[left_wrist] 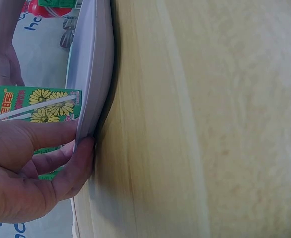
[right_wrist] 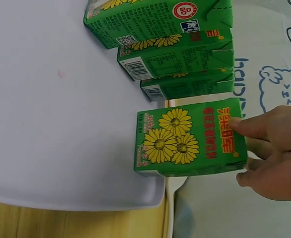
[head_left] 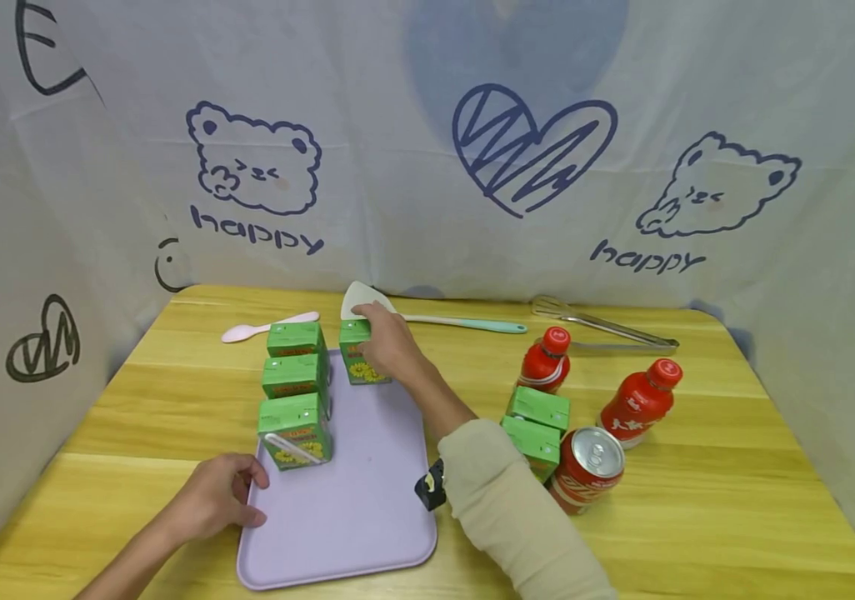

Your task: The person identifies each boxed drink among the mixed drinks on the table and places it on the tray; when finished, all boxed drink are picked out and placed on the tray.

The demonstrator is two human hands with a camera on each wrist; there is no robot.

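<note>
My right hand (head_left: 388, 340) grips the top of a green juice carton (right_wrist: 187, 141) printed with yellow flowers, upright at the far end of the lilac tray (head_left: 367, 508). Along the tray's left side stand three similar cartons in a row; the nearest carton (head_left: 296, 432) has a white straw on its front. With thumb and fingers, my left hand (left_wrist: 36, 163) pinches the tray's left rim, beside that nearest carton. The right hand also shows in the right wrist view, with fingers and thumb on opposite sides of the carton's top.
Right of the tray stand two more green cartons (head_left: 540, 407), a red can (head_left: 587, 469) and two red bottles (head_left: 637, 402). Behind lie a pink spoon (head_left: 270, 327), a spatula (head_left: 465, 322) with a pale blade, and metal tongs (head_left: 607, 325). White printed cloth (head_left: 397, 167) hangs around the table.
</note>
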